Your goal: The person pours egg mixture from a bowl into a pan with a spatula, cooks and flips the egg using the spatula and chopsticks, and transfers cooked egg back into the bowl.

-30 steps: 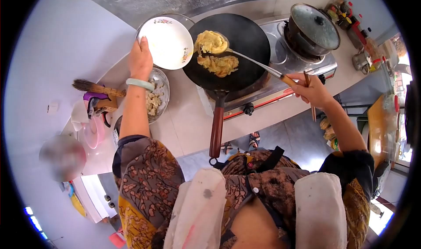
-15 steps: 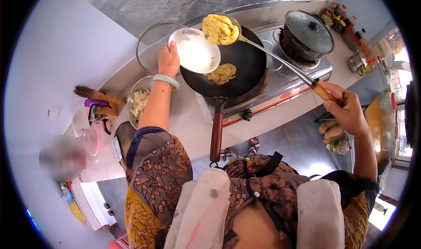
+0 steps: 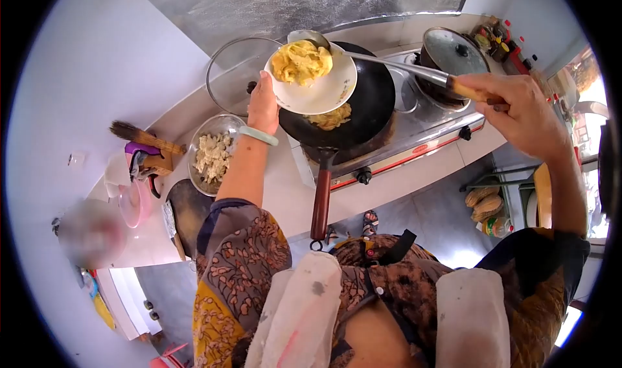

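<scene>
Egg that was in the raised ladle now sits on the white plate, over the wok's left side. Left of the wok, the person's left hand pinches the plate's rim; right of it, the right hand wraps the ladle's handle.

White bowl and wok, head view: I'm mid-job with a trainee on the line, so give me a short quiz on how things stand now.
1. Multiple choice. What does the left hand hold?
A) the wok's handle
B) the white bowl
C) the straw brush
2. True or false: some food lies in the wok.
3. Fill in the blank: the ladle is held by its handle in the person's ____ hand, while the pot sits on the other burner.

Key: 1 B; 2 true; 3 right
</scene>
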The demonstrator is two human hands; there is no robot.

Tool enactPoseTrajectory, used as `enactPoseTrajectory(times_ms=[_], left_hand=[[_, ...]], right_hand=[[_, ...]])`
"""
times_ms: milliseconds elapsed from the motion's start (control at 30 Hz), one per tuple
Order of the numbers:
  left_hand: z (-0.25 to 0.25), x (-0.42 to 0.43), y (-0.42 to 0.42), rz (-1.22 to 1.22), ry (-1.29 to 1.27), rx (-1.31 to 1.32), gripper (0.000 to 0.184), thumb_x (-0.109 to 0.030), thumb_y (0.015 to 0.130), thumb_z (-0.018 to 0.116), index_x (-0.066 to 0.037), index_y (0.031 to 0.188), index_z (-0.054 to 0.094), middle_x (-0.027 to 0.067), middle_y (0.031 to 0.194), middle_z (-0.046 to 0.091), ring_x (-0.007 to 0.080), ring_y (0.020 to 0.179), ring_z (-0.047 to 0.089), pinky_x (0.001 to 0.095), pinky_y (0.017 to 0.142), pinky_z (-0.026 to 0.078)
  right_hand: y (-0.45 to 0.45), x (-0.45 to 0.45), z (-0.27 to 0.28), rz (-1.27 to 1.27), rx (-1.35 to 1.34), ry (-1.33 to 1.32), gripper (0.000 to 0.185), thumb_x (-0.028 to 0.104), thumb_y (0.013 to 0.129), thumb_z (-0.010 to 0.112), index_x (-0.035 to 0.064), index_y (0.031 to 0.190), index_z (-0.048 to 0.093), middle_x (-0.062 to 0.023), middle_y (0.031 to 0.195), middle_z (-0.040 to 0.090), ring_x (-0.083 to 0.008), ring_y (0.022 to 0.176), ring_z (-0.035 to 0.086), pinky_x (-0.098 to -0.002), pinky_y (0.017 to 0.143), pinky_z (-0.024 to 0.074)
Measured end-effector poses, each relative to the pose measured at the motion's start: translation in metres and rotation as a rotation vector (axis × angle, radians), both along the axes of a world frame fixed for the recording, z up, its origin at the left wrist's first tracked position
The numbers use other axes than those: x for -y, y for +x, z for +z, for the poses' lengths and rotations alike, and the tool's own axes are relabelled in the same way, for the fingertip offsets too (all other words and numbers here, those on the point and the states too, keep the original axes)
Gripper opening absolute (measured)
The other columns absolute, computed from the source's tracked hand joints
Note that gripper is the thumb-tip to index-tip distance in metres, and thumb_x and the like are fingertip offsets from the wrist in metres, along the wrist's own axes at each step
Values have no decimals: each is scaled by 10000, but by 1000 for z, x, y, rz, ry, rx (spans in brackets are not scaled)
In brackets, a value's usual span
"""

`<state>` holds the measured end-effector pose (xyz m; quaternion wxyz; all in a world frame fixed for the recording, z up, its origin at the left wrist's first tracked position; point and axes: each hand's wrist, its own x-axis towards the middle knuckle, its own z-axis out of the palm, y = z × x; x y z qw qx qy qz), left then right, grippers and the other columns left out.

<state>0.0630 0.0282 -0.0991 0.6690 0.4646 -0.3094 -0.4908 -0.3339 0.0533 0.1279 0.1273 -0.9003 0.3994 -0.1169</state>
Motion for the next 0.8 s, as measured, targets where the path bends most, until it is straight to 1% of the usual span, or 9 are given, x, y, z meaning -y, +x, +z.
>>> enactPoseTrajectory(times_ms=[67, 167, 267, 367, 400, 533, 633, 767, 800], left_hand=[[5, -6, -2, 11, -34, -28, 556, -420, 1052, 374, 26, 1375, 443, 133, 1313, 572, 219, 1167, 578, 358, 998, 463], [9, -12, 2, 6, -16, -27, 518, -396, 1062, 346, 20, 1351, 455, 137, 1325, 557, 220, 1196, 561, 369, 1022, 454], [2, -15, 10, 37, -12, -4, 576, -447, 1042, 397, 32, 1352, 465, 126, 1278, 589, 209, 1130, 586, 351, 969, 467], [-3, -16, 18, 67, 21, 15, 578, -456, 1036, 413, 37, 1327, 491, 113, 1245, 601, 193, 1090, 585, 337, 940, 462], [-4, -14, 20, 75, 36, 23, 577, -457, 1035, 417, 39, 1317, 501, 108, 1233, 605, 186, 1078, 583, 332, 931, 459], [-10, -10, 24, 112, 28, 90, 547, -428, 1043, 406, 46, 1287, 529, 93, 1212, 607, 167, 1080, 558, 315, 935, 434], [-8, -11, 20, 122, 32, 112, 540, -415, 1046, 398, 52, 1277, 537, 93, 1208, 607, 166, 1091, 547, 310, 944, 423], [-16, -10, 26, 132, 35, 156, 552, -415, 1046, 392, 63, 1285, 531, 103, 1210, 606, 172, 1090, 549, 313, 947, 425], [-15, -10, 27, 136, 36, 174, 555, -416, 1046, 391, 66, 1287, 529, 106, 1211, 606, 174, 1090, 550, 314, 947, 425]], right_hand=[[5, 2, 7, 94, -88, -190, 386, -45, 813, 590, 16, 1190, 647, -127, 817, 676, -195, 698, 662, -323, 663, 531], [15, -7, 16, 126, -205, -309, 470, -86, 774, 599, 42, 1225, 632, -147, 855, 674, -249, 788, 711, -338, 682, 568], [14, -21, 20, 82, -275, -253, 523, -109, 790, 592, 61, 1284, 599, -133, 806, 618, -229, 684, 677, -302, 587, 547], [-3, -25, 13, 130, -219, -346, 483, -80, 820, 603, 54, 1284, 601, -125, 781, 606, -208, 614, 628, -318, 548, 518], [-8, -24, 1, 139, -110, -345, 452, -50, 845, 607, 56, 1284, 605, -123, 743, 588, -199, 583, 593, -338, 519, 477], [-15, -32, -18, 126, 21, -298, 421, -30, 851, 621, 59, 1263, 622, -128, 695, 578, -226, 572, 575, -346, 515, 435], [-11, -40, -28, 65, 123, -104, 425, -30, 834, 638, 46, 1252, 622, -136, 720, 601, -225, 565, 553, -331, 527, 431], [-18, -44, -49, 7, 229, 84, 431, -32, 820, 648, 29, 1246, 621, -152, 801, 656, -176, 581, 544, -304, 547, 430], [-20, -43, -55, 2, 279, 165, 410, -27, 835, 630, 19, 1242, 624, -136, 798, 657, -137, 595, 531, -290, 554, 426]])
